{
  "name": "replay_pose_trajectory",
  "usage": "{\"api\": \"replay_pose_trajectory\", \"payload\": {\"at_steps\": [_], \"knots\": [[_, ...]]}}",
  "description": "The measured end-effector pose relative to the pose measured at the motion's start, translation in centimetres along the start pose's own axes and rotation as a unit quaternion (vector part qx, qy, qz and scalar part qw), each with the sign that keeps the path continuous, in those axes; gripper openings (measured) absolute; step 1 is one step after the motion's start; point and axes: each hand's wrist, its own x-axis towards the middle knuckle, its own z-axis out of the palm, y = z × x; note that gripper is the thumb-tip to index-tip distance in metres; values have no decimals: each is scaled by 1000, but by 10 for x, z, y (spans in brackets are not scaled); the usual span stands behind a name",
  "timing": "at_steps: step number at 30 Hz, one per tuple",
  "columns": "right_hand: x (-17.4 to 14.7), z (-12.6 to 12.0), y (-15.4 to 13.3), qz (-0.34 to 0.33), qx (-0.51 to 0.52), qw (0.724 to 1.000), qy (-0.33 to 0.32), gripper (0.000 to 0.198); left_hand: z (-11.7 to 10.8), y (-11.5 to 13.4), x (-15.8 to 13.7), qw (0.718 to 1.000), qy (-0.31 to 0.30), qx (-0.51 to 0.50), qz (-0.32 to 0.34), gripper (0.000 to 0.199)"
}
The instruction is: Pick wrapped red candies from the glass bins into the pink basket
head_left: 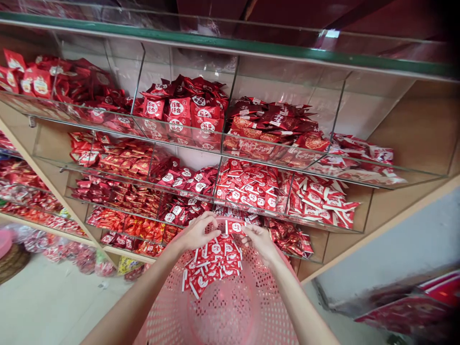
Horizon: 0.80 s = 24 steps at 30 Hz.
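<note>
A small red candy packet (234, 227) with white ends and a white printed oval is pinched between the thumb and fingers of my right hand (261, 241). My left hand (200, 231) is just left of that packet, fingers bent and thumb apart, with nothing visible in it. Both hands are over the far side of a pink perforated plastic basket (268, 306). Inside it, below my hands, lies a loose pile of matching red-and-white packets (214, 266). The tips of some left-hand fingers are hidden.
Tiered shelves with clear dividers hold heaps of red packets (247, 184) in front of me. A thick glass edge (230, 45) crosses above them. Bagged goods (84, 258) line the floor at left beside a woven basket (14, 262). Red flat items (406, 306) lean at lower right.
</note>
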Motion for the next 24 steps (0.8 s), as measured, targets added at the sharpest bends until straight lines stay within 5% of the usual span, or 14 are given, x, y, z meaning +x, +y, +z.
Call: {"api": "replay_pose_trajectory", "payload": {"at_steps": [8, 24], "knots": [[-12, -14, -7, 113, -135, 975, -133, 24, 3, 0, -4, 994, -46, 101, 5, 37], [-7, -2, 9, 173, -119, 974, -88, 17, 3, 2, -4, 990, -51, 133, 2, 19]]}}
